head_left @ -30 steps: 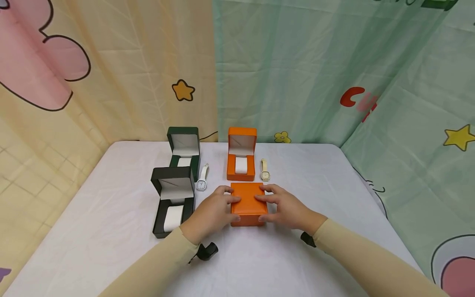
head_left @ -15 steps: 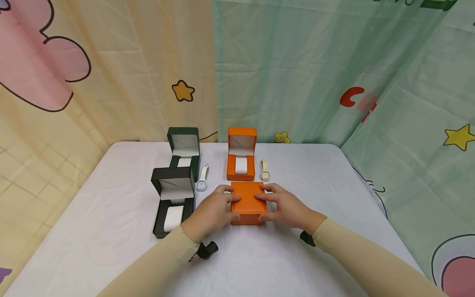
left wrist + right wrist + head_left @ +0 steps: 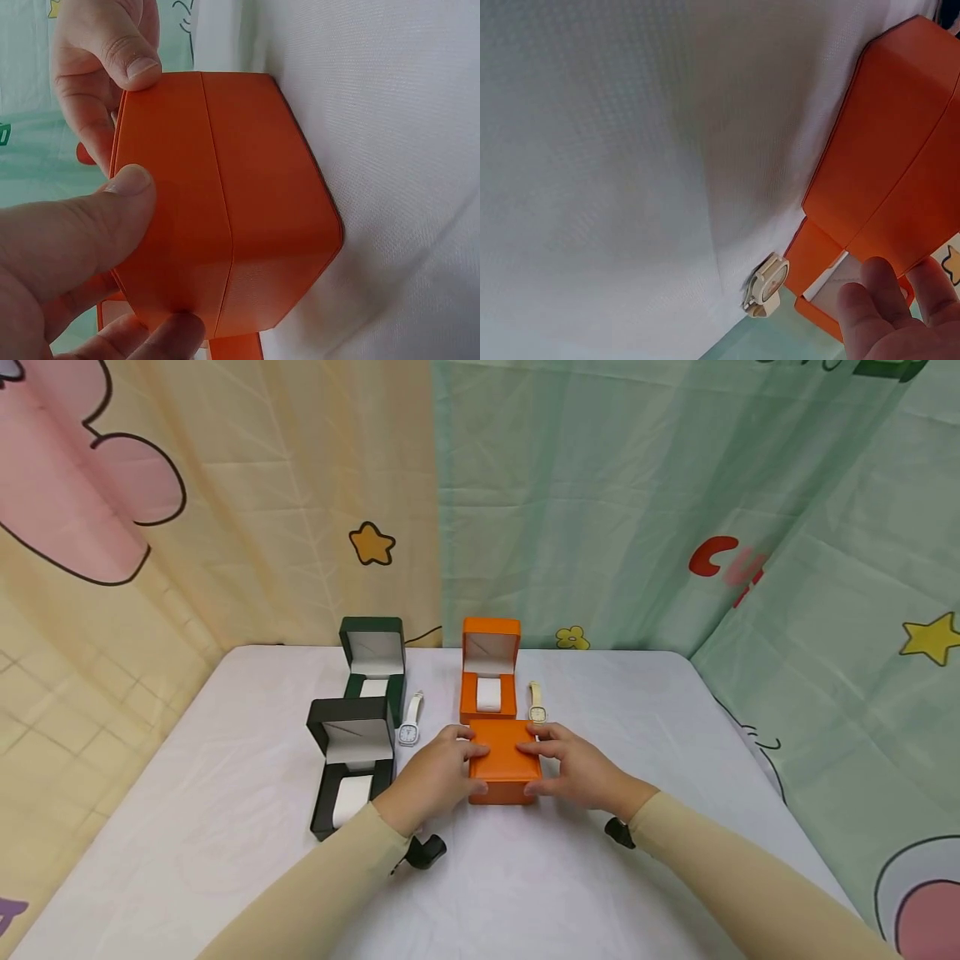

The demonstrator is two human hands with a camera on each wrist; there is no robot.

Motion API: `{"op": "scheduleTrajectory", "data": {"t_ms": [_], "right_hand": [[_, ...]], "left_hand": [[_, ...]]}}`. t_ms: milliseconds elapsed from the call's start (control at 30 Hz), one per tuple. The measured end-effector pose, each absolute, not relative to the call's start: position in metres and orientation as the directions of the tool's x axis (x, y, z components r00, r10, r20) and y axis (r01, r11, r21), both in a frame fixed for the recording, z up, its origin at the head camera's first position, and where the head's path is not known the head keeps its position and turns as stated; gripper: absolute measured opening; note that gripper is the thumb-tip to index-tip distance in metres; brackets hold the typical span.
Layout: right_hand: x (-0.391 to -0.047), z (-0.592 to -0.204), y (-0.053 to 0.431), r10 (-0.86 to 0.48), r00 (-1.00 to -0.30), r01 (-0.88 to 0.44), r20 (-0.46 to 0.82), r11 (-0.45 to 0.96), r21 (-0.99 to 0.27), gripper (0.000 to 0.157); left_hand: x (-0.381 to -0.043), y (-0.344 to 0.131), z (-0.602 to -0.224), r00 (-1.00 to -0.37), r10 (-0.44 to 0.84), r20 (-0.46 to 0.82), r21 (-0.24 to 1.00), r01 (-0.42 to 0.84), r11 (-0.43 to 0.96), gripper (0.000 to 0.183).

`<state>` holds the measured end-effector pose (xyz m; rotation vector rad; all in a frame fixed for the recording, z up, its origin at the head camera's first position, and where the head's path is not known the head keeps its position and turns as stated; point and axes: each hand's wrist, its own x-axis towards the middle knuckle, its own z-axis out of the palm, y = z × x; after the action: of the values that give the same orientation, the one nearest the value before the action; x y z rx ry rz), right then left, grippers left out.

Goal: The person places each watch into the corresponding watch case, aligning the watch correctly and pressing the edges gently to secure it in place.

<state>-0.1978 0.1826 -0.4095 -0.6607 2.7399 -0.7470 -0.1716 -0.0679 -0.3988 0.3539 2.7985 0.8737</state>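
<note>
A closed orange watch box (image 3: 506,752) stands on the white-covered table, directly in front of another orange watch box (image 3: 488,693) whose lid is up. My left hand (image 3: 437,777) grips the closed box's left side, with the thumb on its front face and fingers along the lid and side. On the other side my right hand (image 3: 581,772) holds it likewise, thumb at the front corner and fingertips on the lid. In the left wrist view the seam of the closed box (image 3: 225,195) runs unbroken. A cream watch (image 3: 537,703) lies just behind my right fingers.
To the left, a black watch box (image 3: 351,802) stands with its lid up, a white cushion inside. Behind it is a dark green open box (image 3: 375,681). A white watch (image 3: 410,720) lies beside them. Curtains hang along the table's far edge.
Both hands have moved slightly away from me with the closed orange box, which now overlaps the front of the open orange box in the head view.
</note>
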Motion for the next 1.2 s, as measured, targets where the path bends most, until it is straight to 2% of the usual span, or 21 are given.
{"op": "scheduleTrajectory", "data": {"t_ms": [1200], "right_hand": [[-0.1957,-0.413,0.1831,-0.478,-0.875,-0.363,-0.075,0.751,-0.552,0.071]], "left_hand": [[-0.17,-0.0667,-0.3973,-0.949,0.306,-0.08,0.515,0.224,0.827,0.057]]}}
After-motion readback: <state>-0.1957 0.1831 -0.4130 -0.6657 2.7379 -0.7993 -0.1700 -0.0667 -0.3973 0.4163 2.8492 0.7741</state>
